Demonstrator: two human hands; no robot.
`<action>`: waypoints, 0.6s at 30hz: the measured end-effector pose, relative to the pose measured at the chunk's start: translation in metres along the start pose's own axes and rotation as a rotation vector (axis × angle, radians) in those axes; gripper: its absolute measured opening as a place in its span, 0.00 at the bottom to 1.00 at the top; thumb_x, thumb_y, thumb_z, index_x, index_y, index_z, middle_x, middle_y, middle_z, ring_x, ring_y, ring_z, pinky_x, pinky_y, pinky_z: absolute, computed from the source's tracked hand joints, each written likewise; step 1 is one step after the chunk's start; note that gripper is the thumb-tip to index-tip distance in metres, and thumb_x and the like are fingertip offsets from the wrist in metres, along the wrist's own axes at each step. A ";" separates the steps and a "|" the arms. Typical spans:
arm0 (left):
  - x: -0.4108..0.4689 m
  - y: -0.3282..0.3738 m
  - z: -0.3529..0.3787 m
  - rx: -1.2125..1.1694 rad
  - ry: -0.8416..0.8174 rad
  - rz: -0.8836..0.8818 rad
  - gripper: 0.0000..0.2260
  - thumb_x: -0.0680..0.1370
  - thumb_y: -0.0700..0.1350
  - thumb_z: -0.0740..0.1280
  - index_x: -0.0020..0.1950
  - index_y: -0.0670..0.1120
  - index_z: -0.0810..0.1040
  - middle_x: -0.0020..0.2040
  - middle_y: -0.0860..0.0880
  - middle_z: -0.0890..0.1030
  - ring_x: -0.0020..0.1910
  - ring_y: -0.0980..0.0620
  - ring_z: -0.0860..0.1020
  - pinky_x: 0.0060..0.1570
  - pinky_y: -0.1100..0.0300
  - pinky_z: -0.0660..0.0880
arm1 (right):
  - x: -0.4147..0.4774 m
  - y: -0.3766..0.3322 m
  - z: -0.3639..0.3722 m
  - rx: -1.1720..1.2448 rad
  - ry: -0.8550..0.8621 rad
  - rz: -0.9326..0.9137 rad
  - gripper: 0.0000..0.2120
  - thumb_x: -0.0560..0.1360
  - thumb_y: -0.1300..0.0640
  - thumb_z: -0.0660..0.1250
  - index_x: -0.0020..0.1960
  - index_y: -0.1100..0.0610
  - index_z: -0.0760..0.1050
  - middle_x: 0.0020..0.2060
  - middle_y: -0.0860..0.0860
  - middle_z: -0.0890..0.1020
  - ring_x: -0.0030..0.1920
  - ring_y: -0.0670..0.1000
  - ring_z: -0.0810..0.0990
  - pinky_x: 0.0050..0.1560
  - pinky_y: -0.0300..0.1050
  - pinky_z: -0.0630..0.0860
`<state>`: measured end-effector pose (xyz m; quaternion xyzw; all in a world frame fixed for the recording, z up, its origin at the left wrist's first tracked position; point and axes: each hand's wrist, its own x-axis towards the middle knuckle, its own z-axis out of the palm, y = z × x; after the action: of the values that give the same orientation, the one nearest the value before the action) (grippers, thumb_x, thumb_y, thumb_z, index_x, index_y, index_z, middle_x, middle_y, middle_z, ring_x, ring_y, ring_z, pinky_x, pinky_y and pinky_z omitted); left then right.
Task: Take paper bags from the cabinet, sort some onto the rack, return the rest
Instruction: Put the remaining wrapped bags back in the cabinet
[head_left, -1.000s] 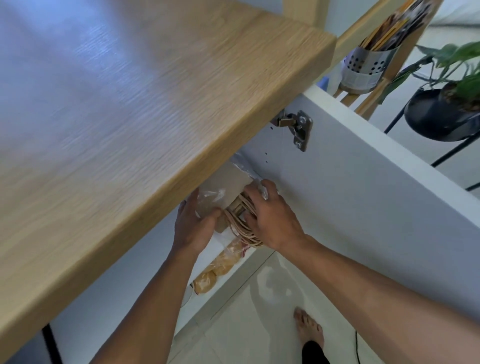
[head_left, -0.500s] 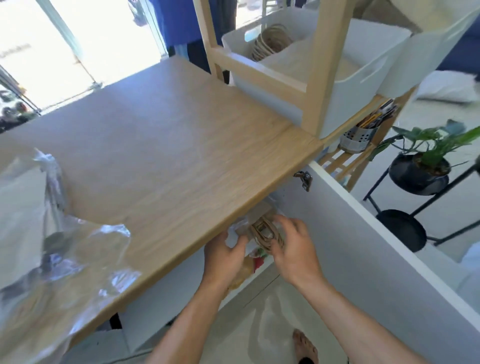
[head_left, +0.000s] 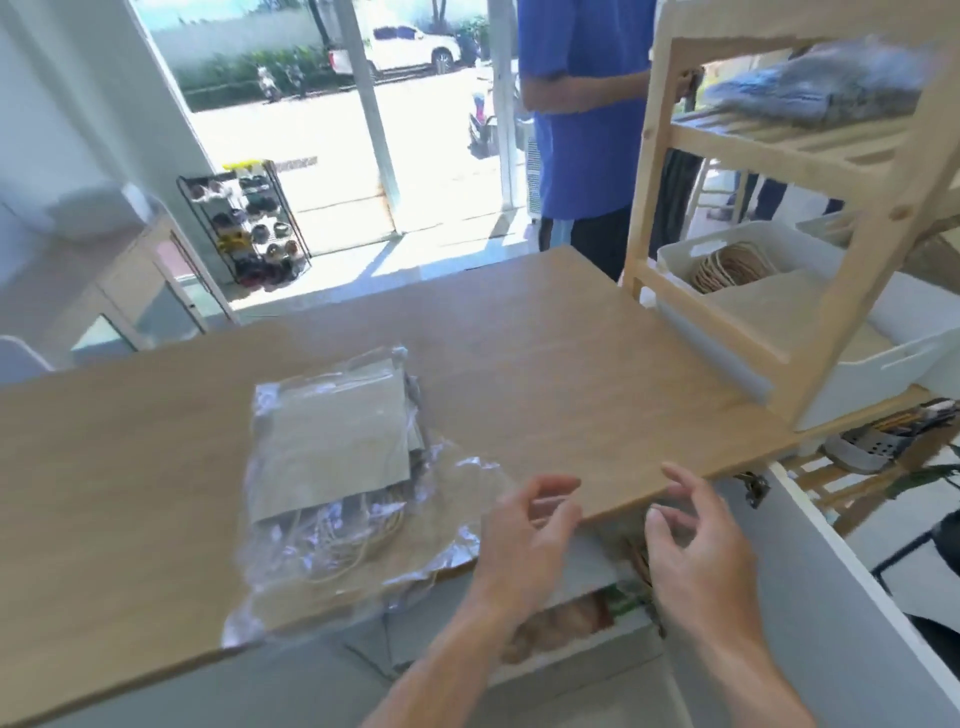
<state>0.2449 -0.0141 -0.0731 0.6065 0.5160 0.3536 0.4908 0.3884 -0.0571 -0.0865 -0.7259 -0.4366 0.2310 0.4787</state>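
Our left hand (head_left: 530, 545) and right hand (head_left: 696, 551) at countertop (head_left: 571, 364) edge, fingers loosely spread, seemingly empty; paper bags (head_left: 332, 441) beside.

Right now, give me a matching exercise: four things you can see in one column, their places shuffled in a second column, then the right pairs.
Things
1. plastic-wrapped pack of paper bags
2. white bin
3. folded grey cloth
4. perforated metal holder

Places
A. upper slatted shelf of the wooden rack
B. lying on the wooden countertop
C. low rack shelf, below countertop level
D. rack shelf beside the countertop, under the cloth

Pairs: 1-B, 2-D, 3-A, 4-C
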 end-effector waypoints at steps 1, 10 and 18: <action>0.002 0.005 -0.016 -0.015 0.057 0.008 0.07 0.79 0.41 0.67 0.53 0.52 0.80 0.47 0.59 0.82 0.44 0.70 0.79 0.41 0.76 0.72 | 0.002 -0.016 0.007 0.018 -0.026 -0.031 0.19 0.77 0.61 0.64 0.66 0.46 0.70 0.54 0.47 0.75 0.49 0.39 0.76 0.47 0.36 0.73; 0.012 0.007 -0.127 -0.117 0.522 -0.012 0.09 0.77 0.38 0.68 0.48 0.54 0.80 0.46 0.58 0.83 0.45 0.61 0.82 0.45 0.67 0.77 | 0.018 -0.108 0.086 0.129 -0.289 -0.166 0.20 0.76 0.60 0.66 0.66 0.49 0.70 0.55 0.48 0.75 0.54 0.50 0.77 0.47 0.39 0.71; 0.031 -0.054 -0.237 0.278 0.714 -0.501 0.33 0.70 0.48 0.71 0.74 0.49 0.65 0.72 0.46 0.69 0.69 0.45 0.70 0.67 0.53 0.68 | 0.057 -0.122 0.195 -0.187 -0.746 -0.157 0.28 0.74 0.57 0.68 0.72 0.59 0.65 0.68 0.57 0.72 0.68 0.56 0.68 0.62 0.43 0.65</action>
<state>0.0150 0.0704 -0.0641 0.3633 0.8262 0.3381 0.2667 0.2203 0.1069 -0.0573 -0.5969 -0.6540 0.4009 0.2351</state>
